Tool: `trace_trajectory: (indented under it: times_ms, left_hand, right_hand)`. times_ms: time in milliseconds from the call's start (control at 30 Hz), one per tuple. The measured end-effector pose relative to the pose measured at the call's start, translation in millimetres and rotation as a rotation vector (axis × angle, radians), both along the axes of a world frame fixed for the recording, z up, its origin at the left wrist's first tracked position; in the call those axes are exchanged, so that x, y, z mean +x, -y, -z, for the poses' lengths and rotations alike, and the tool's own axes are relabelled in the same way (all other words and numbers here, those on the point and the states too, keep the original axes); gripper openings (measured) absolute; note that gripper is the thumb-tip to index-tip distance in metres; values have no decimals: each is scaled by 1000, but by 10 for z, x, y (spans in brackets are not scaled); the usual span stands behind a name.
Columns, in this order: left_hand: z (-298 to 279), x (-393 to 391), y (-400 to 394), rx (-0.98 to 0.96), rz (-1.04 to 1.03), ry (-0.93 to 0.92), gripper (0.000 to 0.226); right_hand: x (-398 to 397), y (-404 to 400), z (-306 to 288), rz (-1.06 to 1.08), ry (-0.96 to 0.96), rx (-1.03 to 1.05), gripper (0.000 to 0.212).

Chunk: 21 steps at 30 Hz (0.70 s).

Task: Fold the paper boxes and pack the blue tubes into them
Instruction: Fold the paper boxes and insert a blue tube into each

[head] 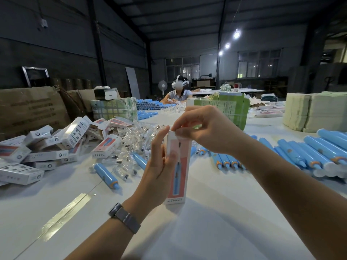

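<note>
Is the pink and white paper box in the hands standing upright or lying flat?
Upright: the pink and white paper box stands on end on the white table.

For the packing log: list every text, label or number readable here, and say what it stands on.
None can be read.
Held box: small print along the bottom edge, blurred.
Packed boxes on the left: barcodes and icons, print too small.
Cardboard carton: rows of characters, blurred.
Green bundle: dense print, too small.
</note>
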<state>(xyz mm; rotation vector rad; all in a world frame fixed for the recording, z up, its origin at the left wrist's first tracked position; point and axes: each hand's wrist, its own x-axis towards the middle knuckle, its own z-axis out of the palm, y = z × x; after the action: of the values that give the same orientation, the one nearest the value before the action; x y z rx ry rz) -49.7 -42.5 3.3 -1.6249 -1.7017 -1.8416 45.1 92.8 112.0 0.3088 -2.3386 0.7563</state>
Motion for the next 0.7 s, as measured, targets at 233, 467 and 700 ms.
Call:
trace_trajectory:
  times_ms: [233, 467, 700]
  left_hand:
    - [-5, -11, 5, 18, -16, 28, 32]
    - [-12, -35, 21, 52, -24, 58, 34]
    - [15, -36, 7, 72, -47, 43, 30]
  right_hand:
    - [-28, -33, 33, -7, 1, 48, 12]
    - [-95, -165, 266, -41, -63, -128, 19]
    - [-141, -194, 335, -108, -115, -169, 13]
